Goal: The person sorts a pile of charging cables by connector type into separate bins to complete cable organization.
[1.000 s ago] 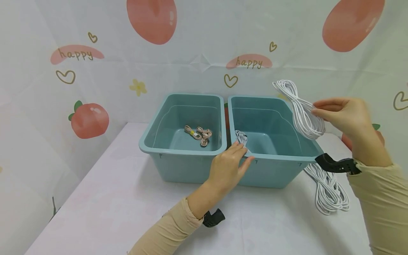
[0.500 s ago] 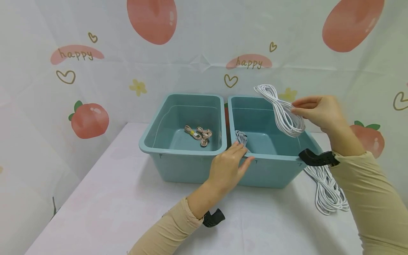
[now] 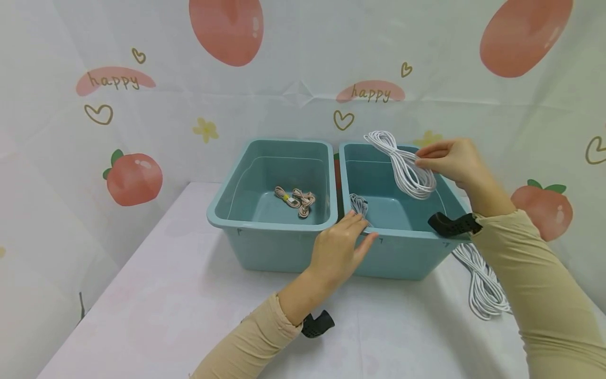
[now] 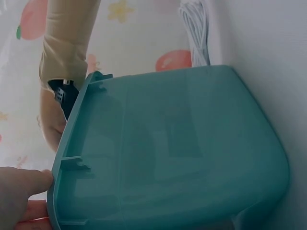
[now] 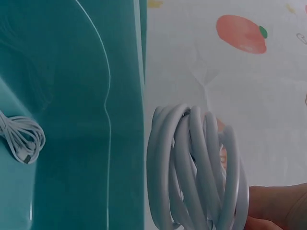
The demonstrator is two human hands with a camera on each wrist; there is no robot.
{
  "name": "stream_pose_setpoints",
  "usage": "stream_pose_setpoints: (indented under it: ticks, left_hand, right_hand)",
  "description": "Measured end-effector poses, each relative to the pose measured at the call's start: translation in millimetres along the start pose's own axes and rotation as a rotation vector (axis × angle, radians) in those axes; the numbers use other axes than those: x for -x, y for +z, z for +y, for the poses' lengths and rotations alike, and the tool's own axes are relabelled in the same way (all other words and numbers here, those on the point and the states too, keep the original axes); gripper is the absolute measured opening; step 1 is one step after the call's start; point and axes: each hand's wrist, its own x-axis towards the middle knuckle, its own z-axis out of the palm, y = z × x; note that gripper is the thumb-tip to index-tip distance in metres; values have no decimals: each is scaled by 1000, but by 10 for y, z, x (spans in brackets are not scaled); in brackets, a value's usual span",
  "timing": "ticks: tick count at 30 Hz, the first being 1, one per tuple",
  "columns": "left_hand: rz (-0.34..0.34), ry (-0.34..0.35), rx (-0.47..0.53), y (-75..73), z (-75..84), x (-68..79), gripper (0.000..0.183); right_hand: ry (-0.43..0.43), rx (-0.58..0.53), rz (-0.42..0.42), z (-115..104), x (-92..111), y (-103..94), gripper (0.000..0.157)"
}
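1. Here we go: since the last look, my right hand (image 3: 453, 158) and the white cable coil (image 3: 402, 163) have slid left, further across the right bin (image 3: 407, 233); my left hand (image 3: 335, 250) hasn't budged.
2. And the right is pinching, thumb and fingertips on the coil's right edge, near its middle.
3. Left hand: fingers laid over the bin's front rim, thumb apart from them.
4. The coil's up in the air, seen against the bin's back part, slanting down to the right; how high over the opening, I can't tell.
5. On handling, I'd call it light, flexible and hard to break, the smooth jacket maybe a touch slippery.
6. Best hold, I reckon: the gathered waist, where the loops bunch; grab one outer strand and the rest could sag or spring loose.
7. Now the looks: glossy white, many round strands in long loops, narrowed at the waist, fanning wide at the lower end, one small loop poking out at the top left.
8. Any tie or plug? Can't make one out.
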Motion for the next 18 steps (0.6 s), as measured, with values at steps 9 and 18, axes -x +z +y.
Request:
stream_pose_setpoints:
  ticks: [9, 18]
  left_hand:
    - [10, 8, 5, 13, -12, 3, 26]
    - [4, 4, 8, 6, -6, -3, 27]
  right_hand:
    - [-64, 37, 2, -10, -124, 81, 46]
    - [-80, 17, -67, 48, -239, 159, 42]
